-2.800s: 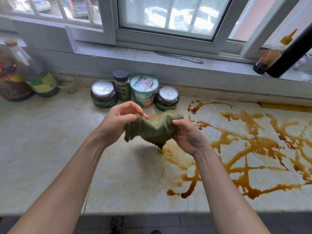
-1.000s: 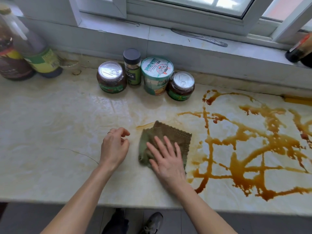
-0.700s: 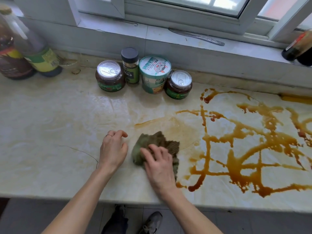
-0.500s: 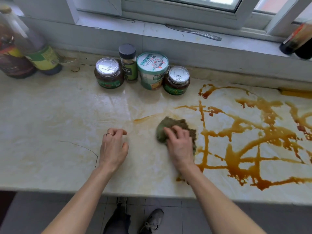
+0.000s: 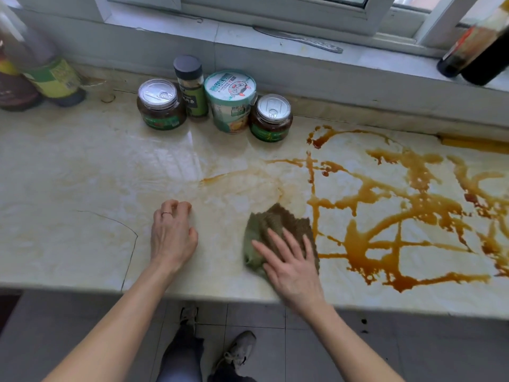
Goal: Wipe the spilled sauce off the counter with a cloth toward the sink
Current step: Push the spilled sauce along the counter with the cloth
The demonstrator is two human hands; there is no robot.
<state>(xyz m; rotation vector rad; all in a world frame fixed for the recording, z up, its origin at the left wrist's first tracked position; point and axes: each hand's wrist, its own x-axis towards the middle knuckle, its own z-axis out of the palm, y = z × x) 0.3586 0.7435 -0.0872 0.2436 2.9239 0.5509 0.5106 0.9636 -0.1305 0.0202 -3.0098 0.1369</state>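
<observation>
My right hand [image 5: 293, 267] lies flat, fingers spread, pressing the nubby olive-green cloth [image 5: 275, 230] at lower centre, right beside the sticky brown sauce spill [image 5: 391, 216] on the glossy cream marble counter [image 5: 82, 172]. My left hand [image 5: 172, 235] rests knuckles-curled, holding nothing.

Crumpled green cloth [image 5: 275, 224] lies on the counter [image 5: 82, 175] beside brown sauce [image 5: 385, 216].

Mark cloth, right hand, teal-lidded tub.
cloth [image 5: 278, 220]: head view, bare fold beyond the fingers.
right hand [image 5: 293, 267]: head view, back of the hand.
teal-lidded tub [image 5: 230, 85]: head view, centre of its lid.
</observation>
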